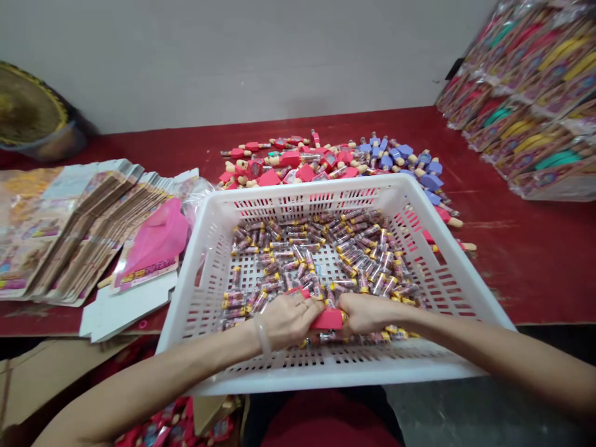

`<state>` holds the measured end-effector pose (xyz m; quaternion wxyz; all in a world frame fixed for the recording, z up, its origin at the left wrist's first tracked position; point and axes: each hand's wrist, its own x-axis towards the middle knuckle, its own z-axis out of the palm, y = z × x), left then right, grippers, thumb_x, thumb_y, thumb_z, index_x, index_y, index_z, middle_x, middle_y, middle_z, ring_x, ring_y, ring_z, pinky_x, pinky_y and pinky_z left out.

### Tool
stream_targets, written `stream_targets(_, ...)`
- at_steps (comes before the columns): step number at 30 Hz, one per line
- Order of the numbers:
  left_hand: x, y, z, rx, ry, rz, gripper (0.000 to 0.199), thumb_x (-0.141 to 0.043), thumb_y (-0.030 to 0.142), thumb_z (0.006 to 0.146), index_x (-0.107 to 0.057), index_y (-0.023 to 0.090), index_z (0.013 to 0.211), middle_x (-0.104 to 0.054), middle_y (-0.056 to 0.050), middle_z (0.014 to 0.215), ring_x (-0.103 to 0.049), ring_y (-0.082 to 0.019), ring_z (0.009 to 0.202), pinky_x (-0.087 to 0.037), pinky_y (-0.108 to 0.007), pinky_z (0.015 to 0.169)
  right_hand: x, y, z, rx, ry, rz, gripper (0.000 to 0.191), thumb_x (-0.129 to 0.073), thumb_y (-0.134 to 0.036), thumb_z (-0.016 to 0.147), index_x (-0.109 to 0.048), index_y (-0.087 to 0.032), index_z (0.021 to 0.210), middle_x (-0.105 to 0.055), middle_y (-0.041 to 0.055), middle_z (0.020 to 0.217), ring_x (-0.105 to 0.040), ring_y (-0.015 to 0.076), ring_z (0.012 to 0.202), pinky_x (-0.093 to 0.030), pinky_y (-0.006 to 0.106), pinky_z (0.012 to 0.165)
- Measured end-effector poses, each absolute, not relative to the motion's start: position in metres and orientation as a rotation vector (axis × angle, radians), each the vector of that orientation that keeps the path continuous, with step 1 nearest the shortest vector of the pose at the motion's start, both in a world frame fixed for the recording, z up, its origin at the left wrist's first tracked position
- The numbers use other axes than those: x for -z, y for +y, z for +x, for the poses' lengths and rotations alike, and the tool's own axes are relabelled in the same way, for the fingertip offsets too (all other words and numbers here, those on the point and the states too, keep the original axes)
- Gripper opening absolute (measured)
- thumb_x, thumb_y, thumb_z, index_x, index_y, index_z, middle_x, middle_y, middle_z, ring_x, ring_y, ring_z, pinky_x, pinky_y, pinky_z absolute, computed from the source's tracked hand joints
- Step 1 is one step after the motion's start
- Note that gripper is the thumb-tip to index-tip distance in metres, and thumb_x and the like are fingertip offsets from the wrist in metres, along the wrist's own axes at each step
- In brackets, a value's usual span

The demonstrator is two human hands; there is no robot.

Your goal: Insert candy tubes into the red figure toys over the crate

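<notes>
A white plastic basket (354,372) holds many small clear tubes (372,264) with yellow ends. Over its near part, my left hand (288,320), with a pale bracelet at the wrist, is wrapped round a red piece (328,319). My right hand (365,313) is closed at the right end of the same piece, where a bit of yellow shows between the fingers. Both hands are close together, just above the tubes. What the right fingers hold is mostly hidden.
Behind the basket lies a pile of red pieces (305,172) and purple pieces (405,151) with tubes. Printed cards (93,230) and a pink bag (161,236) lie left. Packed goods (526,105) stand right, on the red table (549,261). Cardboard (46,379) is lower left.
</notes>
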<state>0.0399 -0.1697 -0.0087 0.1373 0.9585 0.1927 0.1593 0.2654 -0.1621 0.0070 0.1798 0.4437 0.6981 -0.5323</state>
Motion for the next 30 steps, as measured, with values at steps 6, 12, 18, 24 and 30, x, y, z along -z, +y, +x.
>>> stream_targets(6,-0.002,-0.148,0.039,-0.231,0.934,2.490,0.041,-0.058,0.048,0.087,-0.055,0.016,0.114,-0.069,-0.007,0.096,-0.066,-0.020,0.082,-0.050,-0.027,0.068,-0.002,-0.146,0.267,1.197,2.287,1.329,0.016,-0.061,-0.032,0.075,-0.059,-0.017,0.079,-0.060,0.0005,0.068,-0.055,0.0162,0.060,-0.035,0.022,0.052)
stream_targets(12,0.003,-0.135,0.037,0.131,0.905,2.227,0.031,-0.063,0.039,0.084,-0.061,0.016,0.105,-0.069,-0.004,0.090,-0.065,-0.021,0.080,-0.048,-0.026,0.066,-0.004,-0.151,0.253,0.697,2.375,1.486,0.017,-0.051,-0.021,0.081,-0.064,-0.013,0.089,-0.067,0.0125,0.085,-0.061,0.0236,0.078,-0.038,0.027,0.064)
stream_targets(18,0.002,-0.136,0.038,0.050,1.026,2.745,0.036,-0.053,0.024,0.088,-0.054,0.021,0.124,-0.065,-0.008,0.104,-0.064,-0.023,0.092,-0.049,-0.031,0.075,-0.004,-0.135,0.269,1.252,2.300,1.396,0.035,-0.066,-0.042,0.077,-0.063,-0.016,0.100,-0.065,0.0014,0.077,-0.058,0.0156,0.062,-0.038,0.021,0.052)
stream_targets(24,-0.086,-0.007,0.040,-0.203,1.926,2.484,0.037,-0.058,0.026,0.086,-0.052,0.010,0.119,-0.053,-0.015,0.119,-0.060,-0.026,0.100,-0.047,-0.036,0.085,-0.035,-0.114,0.301,0.627,2.551,2.193,0.037,-0.049,-0.031,0.092,-0.052,-0.013,0.123,-0.067,0.0095,0.095,-0.062,0.0218,0.082,-0.044,0.029,0.071)
stream_targets(30,-0.103,0.018,0.053,-0.373,1.872,2.506,0.046,-0.049,0.024,0.093,-0.037,0.004,0.133,-0.037,-0.021,0.138,-0.032,-0.035,0.131,-0.028,-0.048,0.106,0.002,-0.155,0.281,0.646,2.385,1.093,0.035,-0.052,-0.006,0.077,-0.066,-0.019,0.107,-0.070,0.0093,0.090,-0.066,0.0241,0.082,-0.045,0.029,0.068)
